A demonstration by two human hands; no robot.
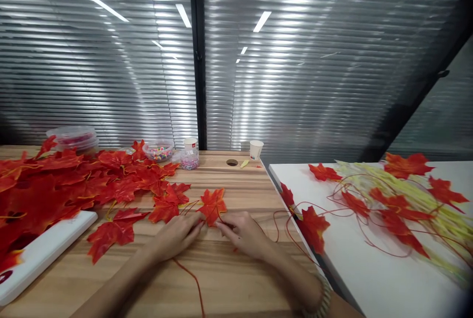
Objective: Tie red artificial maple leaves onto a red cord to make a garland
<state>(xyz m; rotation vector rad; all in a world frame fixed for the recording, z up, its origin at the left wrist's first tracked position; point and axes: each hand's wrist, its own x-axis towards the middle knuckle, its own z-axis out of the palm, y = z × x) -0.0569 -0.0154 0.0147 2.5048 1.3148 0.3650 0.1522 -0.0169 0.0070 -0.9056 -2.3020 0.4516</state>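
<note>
A red maple leaf (213, 205) with orange edges lies on the wooden table between my hands. My left hand (180, 233) is closed at its lower left edge, fingertips pinched together. From the right, my right hand (241, 231) pinches at the leaf's lower right side, where a thin cord shows. A red-brown cord (195, 278) runs from under my left hand toward the table's near edge. More cord loops off to the right, past my right wrist. What exactly sits between the fingertips of each hand is too small to make out.
Red leaves (121, 180) are heaped at the left beside a long white box (48, 256). Bead tubs (189, 160) and paper cups (256, 150) stand at the back. On the white table (373, 278) lie corded leaves and yellow strands (439, 209).
</note>
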